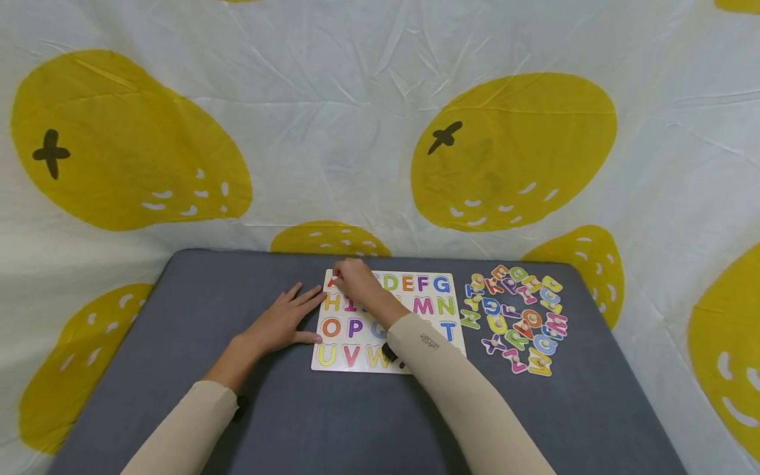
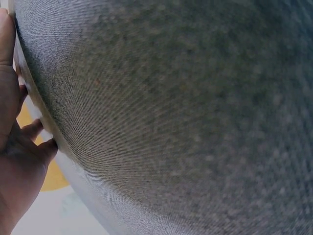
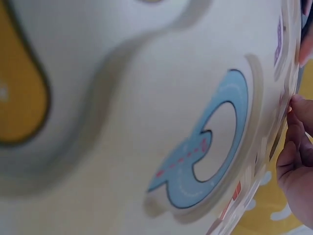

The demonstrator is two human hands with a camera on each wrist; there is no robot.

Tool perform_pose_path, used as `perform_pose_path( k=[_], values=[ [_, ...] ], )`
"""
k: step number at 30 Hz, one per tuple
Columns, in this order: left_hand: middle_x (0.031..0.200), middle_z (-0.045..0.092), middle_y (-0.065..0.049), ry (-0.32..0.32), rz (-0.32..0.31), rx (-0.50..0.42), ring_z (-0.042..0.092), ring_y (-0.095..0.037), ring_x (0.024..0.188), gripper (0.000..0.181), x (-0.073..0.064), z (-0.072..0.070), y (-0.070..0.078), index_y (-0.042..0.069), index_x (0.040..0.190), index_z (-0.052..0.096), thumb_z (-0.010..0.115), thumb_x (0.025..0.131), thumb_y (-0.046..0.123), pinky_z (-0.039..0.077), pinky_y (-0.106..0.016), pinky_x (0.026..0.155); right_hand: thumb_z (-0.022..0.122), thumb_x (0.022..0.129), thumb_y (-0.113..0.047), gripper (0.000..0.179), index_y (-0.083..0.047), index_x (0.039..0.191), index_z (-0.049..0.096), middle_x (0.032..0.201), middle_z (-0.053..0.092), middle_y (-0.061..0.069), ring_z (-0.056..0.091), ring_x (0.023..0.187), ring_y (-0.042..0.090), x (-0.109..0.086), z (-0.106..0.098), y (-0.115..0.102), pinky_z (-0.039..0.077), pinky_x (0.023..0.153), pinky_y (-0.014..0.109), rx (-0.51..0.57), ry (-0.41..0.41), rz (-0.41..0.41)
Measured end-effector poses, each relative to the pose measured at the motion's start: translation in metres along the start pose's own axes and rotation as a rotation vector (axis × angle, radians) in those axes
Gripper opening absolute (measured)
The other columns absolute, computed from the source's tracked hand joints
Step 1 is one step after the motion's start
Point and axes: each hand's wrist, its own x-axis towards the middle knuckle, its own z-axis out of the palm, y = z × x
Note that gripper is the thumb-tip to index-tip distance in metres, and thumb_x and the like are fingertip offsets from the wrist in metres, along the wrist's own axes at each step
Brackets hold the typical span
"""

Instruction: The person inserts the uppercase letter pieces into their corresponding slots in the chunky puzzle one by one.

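Observation:
A white alphabet puzzle board (image 1: 340,340) with coloured letters lies on the table. My right hand (image 1: 359,284) is over its upper left corner, by the orange A (image 1: 331,282). In the right wrist view its thumb and fingertips (image 3: 296,103) pinch together at the board's surface on a small piece, mostly hidden, that looks like a letter puzzle piece. The blue Q (image 3: 239,122) of the board shows close up there. My left hand (image 1: 279,323) lies spread at the board's left edge, thumb and fingertips touching or close to it.
Right of the board, several loose wooden letter pieces (image 1: 539,363) with small knobs lie scattered. A dark grey cloth (image 1: 279,409) covers the table. Behind stands a white curtain (image 1: 332,152) with big yellow fruit prints. My right forearm crosses the board's lower right part.

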Motion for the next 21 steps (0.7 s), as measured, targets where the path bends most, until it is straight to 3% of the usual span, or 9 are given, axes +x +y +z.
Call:
perform_pose_path(
  k=[13,21],
  values=[
    [0.168,0.034,-0.012,-0.007,-0.012,0.003,0.023,-0.054,0.153,0.095,0.000,-0.001,0.002,0.015,0.162,0.037,0.077,0.086,0.054,0.026,-0.076,0.115,0.068,0.100,-0.014,0.016,-0.007,0.113,0.076,0.103,0.073,0.005,0.064,0.093,0.019,-0.022,-0.020,0.024,0.055,0.087,0.034,0.208,0.111,0.000],
    [0.171,0.028,-0.009,-0.039,-0.031,-0.030,0.018,-0.052,0.155,0.096,0.002,0.003,0.000,0.018,0.164,0.033,0.075,0.087,0.058,0.021,-0.075,0.117,0.070,0.099,-0.013,0.021,-0.003,0.117,0.075,0.105,0.073,0.006,0.066,0.095,0.020,-0.041,-0.038,0.046,0.057,0.088,0.035,0.325,0.127,0.039]
  ],
)
